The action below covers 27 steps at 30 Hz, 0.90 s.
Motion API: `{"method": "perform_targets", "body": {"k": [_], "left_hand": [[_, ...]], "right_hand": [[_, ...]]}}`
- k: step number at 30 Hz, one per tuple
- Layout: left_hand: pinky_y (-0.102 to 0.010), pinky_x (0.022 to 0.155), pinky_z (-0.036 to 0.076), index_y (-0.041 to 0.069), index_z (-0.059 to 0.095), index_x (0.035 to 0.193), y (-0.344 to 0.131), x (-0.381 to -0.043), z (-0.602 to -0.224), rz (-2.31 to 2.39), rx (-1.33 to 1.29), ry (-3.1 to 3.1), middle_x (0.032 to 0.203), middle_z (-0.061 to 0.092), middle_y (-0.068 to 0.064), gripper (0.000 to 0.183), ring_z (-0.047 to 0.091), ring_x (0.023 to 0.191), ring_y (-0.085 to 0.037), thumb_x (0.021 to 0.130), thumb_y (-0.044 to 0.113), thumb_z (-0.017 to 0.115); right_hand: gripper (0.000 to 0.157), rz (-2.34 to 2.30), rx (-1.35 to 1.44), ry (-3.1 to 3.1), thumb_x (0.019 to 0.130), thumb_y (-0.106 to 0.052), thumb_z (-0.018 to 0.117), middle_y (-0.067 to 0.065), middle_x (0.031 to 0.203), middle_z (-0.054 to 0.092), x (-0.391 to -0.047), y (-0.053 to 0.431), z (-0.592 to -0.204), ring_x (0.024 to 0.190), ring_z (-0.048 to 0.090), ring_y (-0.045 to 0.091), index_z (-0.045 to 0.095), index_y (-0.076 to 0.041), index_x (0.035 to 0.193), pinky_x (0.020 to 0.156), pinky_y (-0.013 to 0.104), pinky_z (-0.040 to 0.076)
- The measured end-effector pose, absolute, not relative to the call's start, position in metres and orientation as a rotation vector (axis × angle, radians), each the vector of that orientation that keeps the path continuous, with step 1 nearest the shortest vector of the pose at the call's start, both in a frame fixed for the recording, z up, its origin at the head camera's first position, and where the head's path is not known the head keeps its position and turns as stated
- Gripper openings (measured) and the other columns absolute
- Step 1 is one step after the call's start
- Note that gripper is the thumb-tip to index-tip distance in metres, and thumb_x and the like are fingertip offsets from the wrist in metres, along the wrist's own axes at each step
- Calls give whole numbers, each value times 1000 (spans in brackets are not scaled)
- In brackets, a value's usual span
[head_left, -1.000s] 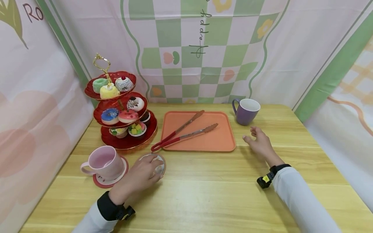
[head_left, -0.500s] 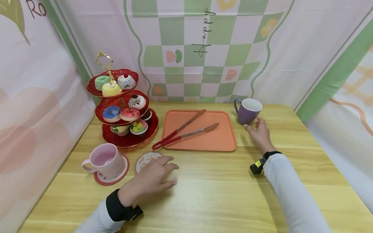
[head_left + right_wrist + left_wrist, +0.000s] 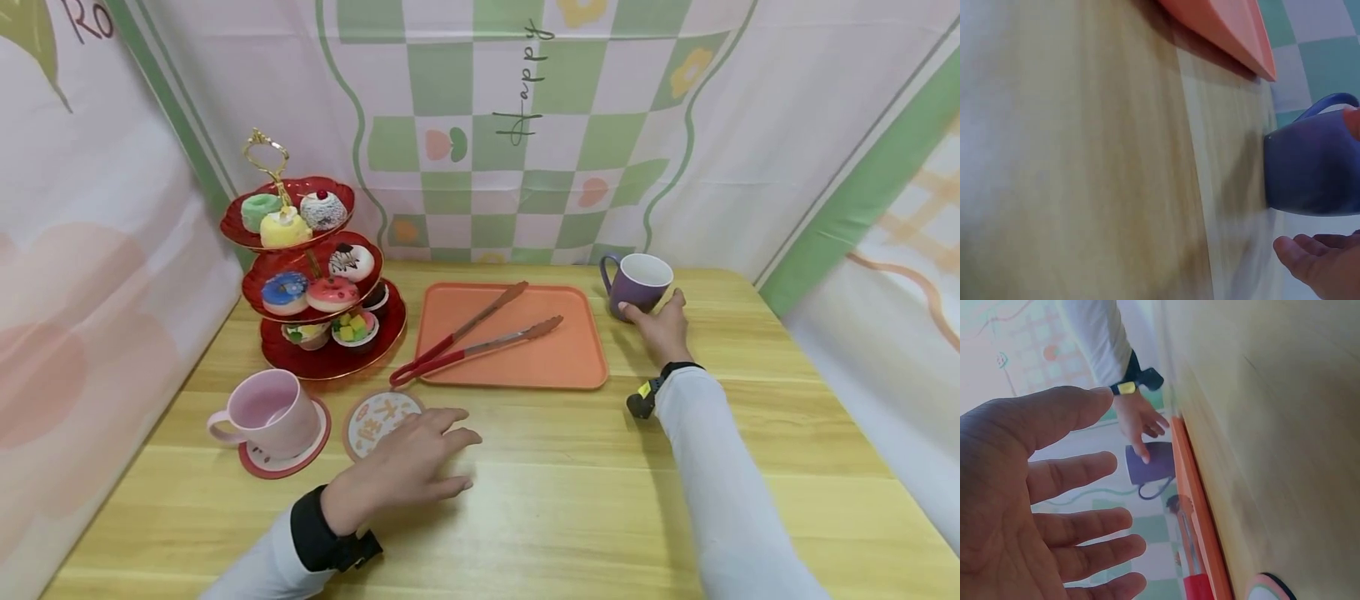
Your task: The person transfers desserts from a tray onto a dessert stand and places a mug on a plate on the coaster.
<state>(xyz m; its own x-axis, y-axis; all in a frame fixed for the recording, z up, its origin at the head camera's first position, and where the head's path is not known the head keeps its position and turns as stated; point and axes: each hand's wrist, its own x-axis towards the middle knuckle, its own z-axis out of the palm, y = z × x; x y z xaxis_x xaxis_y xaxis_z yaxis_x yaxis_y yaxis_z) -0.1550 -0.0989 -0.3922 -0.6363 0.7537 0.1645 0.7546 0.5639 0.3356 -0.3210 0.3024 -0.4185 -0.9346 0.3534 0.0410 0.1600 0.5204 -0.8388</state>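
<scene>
A purple mug (image 3: 636, 287) with a white inside stands upright at the back right of the table, its handle to the left. My right hand (image 3: 663, 327) is right at its near side, thumb by the front and fingers spread along the right side; in the right wrist view, a gap shows between the fingers and the mug (image 3: 1313, 165). My left hand (image 3: 408, 462) hovers with spread fingers over the table, overlapping a round coaster (image 3: 375, 421) with orange characters. In the left wrist view the left palm (image 3: 997, 506) holds nothing.
An orange tray (image 3: 555, 367) with red-handled tongs (image 3: 450, 354) lies mid-table. At the left, a pink mug (image 3: 277, 417) sits on a red-rimmed coaster (image 3: 281, 473), in front of a three-tier red stand (image 3: 300, 362) of donuts and cakes. A printed cloth hangs behind.
My right hand has moved forward to the purple mug. The left hand has drawn off the round coaster, toward the right and nearer, uncovering its print.
</scene>
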Motion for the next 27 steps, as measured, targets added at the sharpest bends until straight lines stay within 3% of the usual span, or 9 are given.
{"method": "perform_targets", "body": {"k": [10,27], "left_hand": [[-45,93,39,14,59,121,-94,-154,-389,-541,-1356,-2774,130,48,-15,45,44,120,-27,84,38,67],[-46,92,39,14,60,119,-93,-153,-390,-580,-1351,-2777,130,49,-14,42,44,120,-26,85,37,66]], "right_hand": [[94,1370,-472,-2400,79,-31,72,21,142,32,-339,295,-417,129,31,33,9,-8,146,105,40,23],[93,1387,-517,-2298,76,-28,76,19,141,35,-343,291,-416,128,34,29,17,-4,144,104,33,24]]}}
